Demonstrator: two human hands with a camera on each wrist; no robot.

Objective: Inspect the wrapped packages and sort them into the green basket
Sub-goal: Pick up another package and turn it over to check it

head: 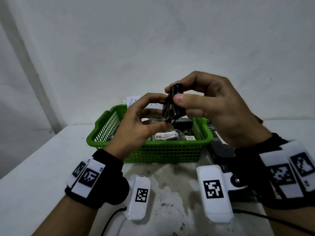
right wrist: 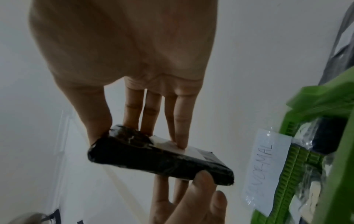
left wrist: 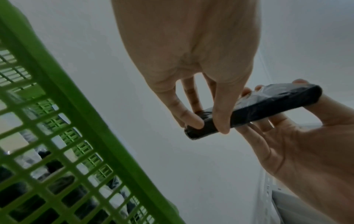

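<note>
A small black wrapped package is held up over the green basket, standing nearly on end. My right hand pinches its upper end between thumb and fingers. My left hand grips the lower end from the left. In the right wrist view the package shows a white label under my right hand's fingertips. In the left wrist view my left hand pinches one end of the package. Several wrapped packages with white labels lie in the basket.
More dark wrapped packages lie on the white table right of the basket. A handwritten paper sign stands at the basket's far side. Two white marker blocks and cables lie near the front edge. A wall rises behind.
</note>
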